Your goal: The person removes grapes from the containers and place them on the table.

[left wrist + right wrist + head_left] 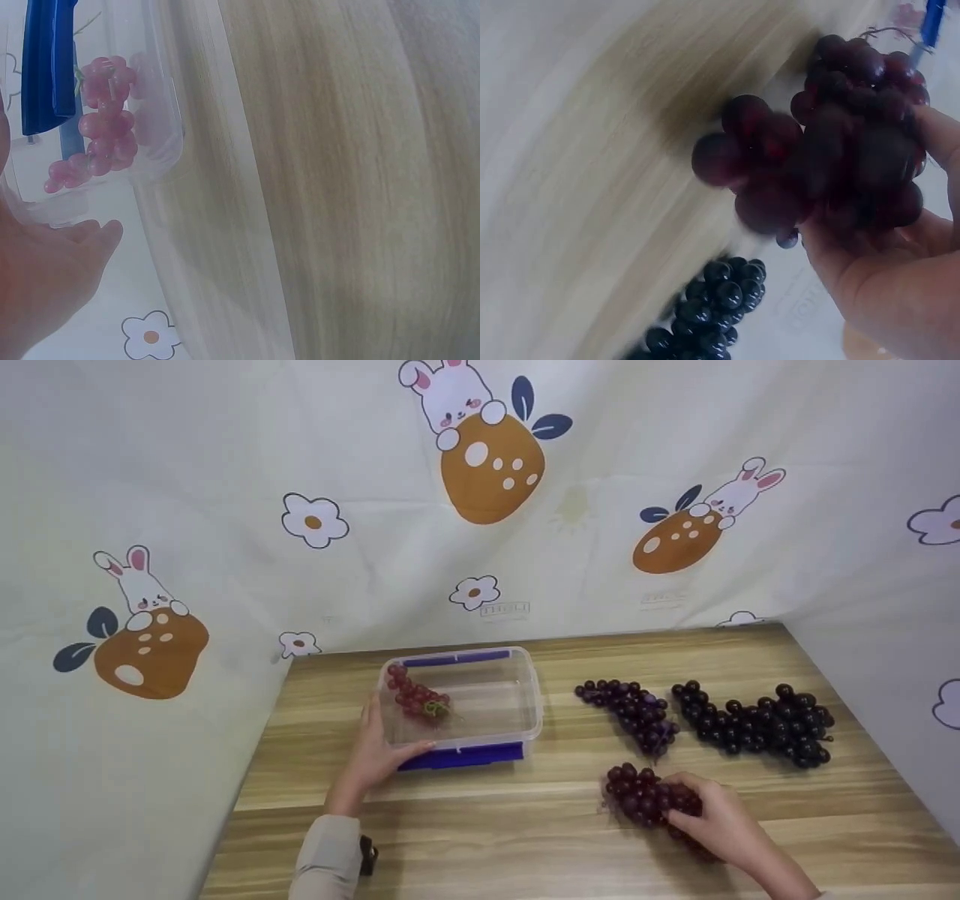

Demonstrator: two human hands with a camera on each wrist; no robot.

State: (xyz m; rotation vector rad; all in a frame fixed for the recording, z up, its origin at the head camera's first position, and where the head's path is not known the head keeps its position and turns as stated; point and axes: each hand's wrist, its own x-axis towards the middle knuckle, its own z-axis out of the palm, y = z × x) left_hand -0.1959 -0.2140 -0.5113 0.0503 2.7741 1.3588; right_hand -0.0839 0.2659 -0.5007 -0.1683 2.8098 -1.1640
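My right hand [716, 819] grips a bunch of dark red grapes [637, 799] near the front right of the table, thumb and fingers on either side of it. In the right wrist view the same dark red bunch [862, 142] fills the grasp. At the left, my left hand [382, 750] holds a clear plastic box [495, 731] by its left end, thumb along the front rim and fingers round the far side. Inside the lidless box lies a small bunch of pinkish-red grapes [420, 697], toward the left. A blue clip [461, 755] hangs on the box's front side.
A bunch of purple grapes [637, 712] lies right of the box. Farther right is a longer bunch of black grapes [757, 727]. The wooden table [487, 832] ends at a printed cloth [375, 577] behind and at the sides.
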